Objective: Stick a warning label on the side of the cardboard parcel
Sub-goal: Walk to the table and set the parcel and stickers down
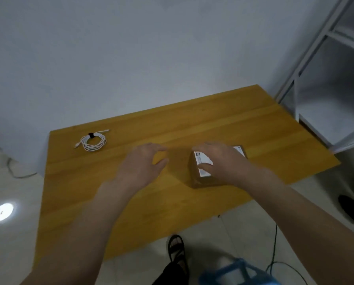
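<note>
Cardboard parcel (205,178): a small brown box resting on the wooden table (192,124), toward its right half and near the front edge. A white printed label (201,160) lies on the parcel's top face; a dark mark shows at its upper left corner and faint lines of print run across it, but motion blur leaves none of the writing legible. No brand name can be read anywhere on the box.

Right hand (223,161): placed over the top of the parcel, fingers spread and curved downward, thumb lying on the label. Contact with the top face is evident, but a closed grasp of the box is not; whether the fingers clamp its far side cannot be told.

Left hand (145,161): hovering over bare table just left of the parcel, fingers and thumb curled apart in an open claw, holding nothing.

White cable (92,140): coiled and bound with a dark tie, lying at the far left of the table, well apart from both hands.

Metal shelving (326,79): a pale frame standing beside the table's right end.
</note>
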Demonstrator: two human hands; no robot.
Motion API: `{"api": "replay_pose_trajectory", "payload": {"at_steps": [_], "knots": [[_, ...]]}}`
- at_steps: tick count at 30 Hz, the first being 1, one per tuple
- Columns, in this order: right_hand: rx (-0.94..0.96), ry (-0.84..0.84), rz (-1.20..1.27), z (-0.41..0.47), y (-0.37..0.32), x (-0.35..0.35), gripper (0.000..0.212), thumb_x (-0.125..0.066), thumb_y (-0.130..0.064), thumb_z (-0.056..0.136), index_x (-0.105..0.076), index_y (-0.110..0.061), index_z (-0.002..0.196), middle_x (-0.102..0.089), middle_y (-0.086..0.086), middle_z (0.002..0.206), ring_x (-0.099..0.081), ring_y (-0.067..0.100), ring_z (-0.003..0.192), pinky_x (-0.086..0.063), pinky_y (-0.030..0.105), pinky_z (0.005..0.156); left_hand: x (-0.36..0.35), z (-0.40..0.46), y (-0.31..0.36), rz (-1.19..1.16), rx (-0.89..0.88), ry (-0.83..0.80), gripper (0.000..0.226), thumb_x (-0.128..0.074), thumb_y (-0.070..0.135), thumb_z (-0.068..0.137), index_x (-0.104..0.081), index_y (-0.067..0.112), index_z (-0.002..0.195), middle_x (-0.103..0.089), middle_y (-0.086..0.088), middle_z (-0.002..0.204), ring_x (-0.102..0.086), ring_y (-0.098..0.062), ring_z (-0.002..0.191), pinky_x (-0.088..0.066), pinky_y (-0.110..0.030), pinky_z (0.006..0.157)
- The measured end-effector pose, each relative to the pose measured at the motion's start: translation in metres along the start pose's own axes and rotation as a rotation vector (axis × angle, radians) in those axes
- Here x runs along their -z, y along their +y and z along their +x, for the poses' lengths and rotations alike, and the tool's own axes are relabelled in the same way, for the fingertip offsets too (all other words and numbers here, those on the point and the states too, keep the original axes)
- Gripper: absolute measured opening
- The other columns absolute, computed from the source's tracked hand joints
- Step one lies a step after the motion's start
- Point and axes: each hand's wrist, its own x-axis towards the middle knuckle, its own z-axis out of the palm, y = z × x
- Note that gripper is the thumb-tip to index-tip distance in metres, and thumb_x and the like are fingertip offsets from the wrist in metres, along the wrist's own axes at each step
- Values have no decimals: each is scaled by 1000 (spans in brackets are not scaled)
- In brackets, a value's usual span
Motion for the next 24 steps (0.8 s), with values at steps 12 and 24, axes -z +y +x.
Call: {"api": "replay_pose_trajectory", "payload": {"at_steps": [12,24], "knots": [[160,-181,-63,69,61,1,44,-52,-21,95,-44,-17,138,-54,5,134,-47,23,124,-42,37,97,-39,84,12,-35,46,-81,34,-57,30,90,-59,21,123,-60,-2,128,-54,-22,119,-43,-34,94],[577,-135,-60,126,135,-42,25,-48,-7,96,-60,-10,117,-61,9,111,-54,26,105,-48,42,83,-139,109,7,-35,237,322,8,-68,14,84,-72,13,90,-73,-2,86,-67,-18,75,-41,-16,60]]}}
